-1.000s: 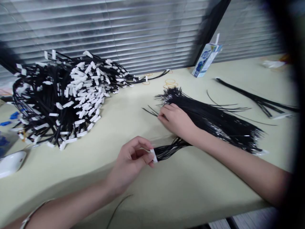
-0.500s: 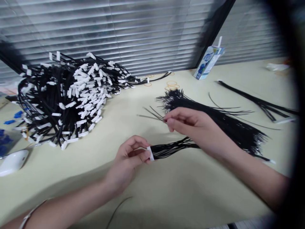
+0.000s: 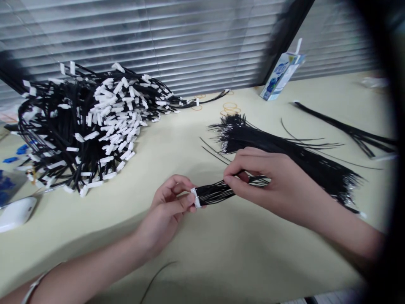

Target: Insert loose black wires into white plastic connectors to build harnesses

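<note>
My left hand [image 3: 169,207] pinches a small white connector [image 3: 195,197] from which a short bunch of thin black wires [image 3: 215,192] runs to the right. My right hand [image 3: 268,181] has its thumb and fingers closed on those wires a little right of the connector. Behind my right hand lies a loose bundle of black wires [image 3: 291,154] with bare ends, spread on the pale table [image 3: 221,253].
A big heap of black wire harnesses with white connectors [image 3: 88,126] fills the left. A white mouse [image 3: 15,213] lies at the far left edge. A small drink carton [image 3: 280,76] stands by the window blinds. More black wires [image 3: 344,128] lie at right, with rubber bands [image 3: 230,108] behind.
My right hand left the loose wire bundle, rose, and came down to the left to pinch the wires beside the connector. My left hand kept its hold and shifted slightly up.
</note>
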The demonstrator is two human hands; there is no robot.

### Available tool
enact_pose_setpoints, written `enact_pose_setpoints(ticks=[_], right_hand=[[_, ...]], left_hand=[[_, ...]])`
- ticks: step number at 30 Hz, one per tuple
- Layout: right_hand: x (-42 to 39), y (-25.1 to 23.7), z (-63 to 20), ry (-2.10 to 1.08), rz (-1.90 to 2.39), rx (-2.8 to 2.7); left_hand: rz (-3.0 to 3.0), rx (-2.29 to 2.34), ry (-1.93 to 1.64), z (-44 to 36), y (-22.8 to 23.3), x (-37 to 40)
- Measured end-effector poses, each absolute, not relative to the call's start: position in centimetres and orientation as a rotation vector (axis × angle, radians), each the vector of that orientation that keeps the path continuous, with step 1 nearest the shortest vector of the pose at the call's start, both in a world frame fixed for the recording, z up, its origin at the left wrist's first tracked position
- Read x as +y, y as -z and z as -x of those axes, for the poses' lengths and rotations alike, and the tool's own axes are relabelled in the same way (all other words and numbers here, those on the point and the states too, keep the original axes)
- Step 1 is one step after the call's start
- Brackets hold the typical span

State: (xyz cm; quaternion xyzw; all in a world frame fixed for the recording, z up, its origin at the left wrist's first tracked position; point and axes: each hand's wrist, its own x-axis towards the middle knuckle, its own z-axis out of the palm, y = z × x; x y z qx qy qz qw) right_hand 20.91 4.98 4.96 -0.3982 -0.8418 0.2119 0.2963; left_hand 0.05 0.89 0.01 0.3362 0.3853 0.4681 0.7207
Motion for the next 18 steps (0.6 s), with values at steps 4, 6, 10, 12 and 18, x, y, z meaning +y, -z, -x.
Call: enact_pose_setpoints(ticks=[4, 6, 10, 12, 18], right_hand=[[4.74, -4.9, -20.86, -0.524, 1.046, -2.223], [4.71, -4.88, -20.86, -0.502, 1.04, -2.236], [4.76, -4.77, -20.7, -0.436, 1.02, -2.275], [4.76, -4.73, -20.54, -0.425, 0.989, -2.292], [4.13, -4.07, -19.88, -0.406, 0.884, -2.351]], left_hand=[[-0.737, 0.855, -1.042, -0.01, 0.11, 0.88], [-0.733, 0.865, -1.042, -0.02, 0.15, 0.94], [-0.74, 0.872, -1.045, -0.07, 0.1, 1.05], [-0.751, 0.869, -1.044, -0.07, 0.08, 1.05], [-0.767, 0.874, -1.042, -0.04, 0.4, 0.98]])
